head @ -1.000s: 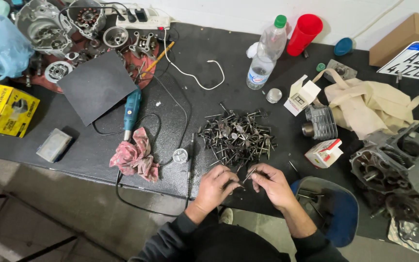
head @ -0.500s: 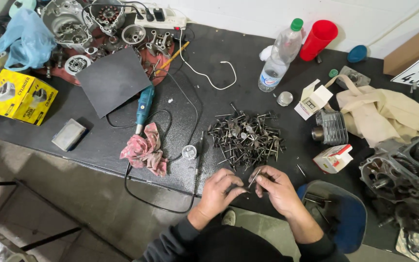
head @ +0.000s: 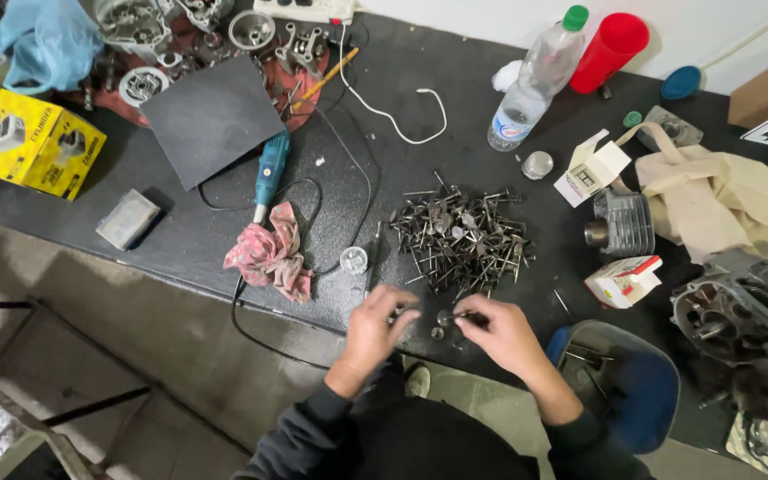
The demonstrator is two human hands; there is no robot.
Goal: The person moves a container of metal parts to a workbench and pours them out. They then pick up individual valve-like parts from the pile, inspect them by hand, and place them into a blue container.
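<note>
Hands moved slightly apart; right hand (head: 501,333) now pinches small valve (head: 449,316), apparently freshly picked; view shifted.

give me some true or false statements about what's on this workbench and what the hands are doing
1. Both hands, the left hand and the right hand, work at the near edge of the black table. True.
2. The pile of engine valves lies just beyond the hands. True.
3. The plastic bottle has a red cap. False: the cap is green; the red cup stands beside it.
4. The rotary tool is in the left hand. False: it lies on the table above the pink rag.
5. The yellow box sits at the right end. False: it is at the left.
</note>
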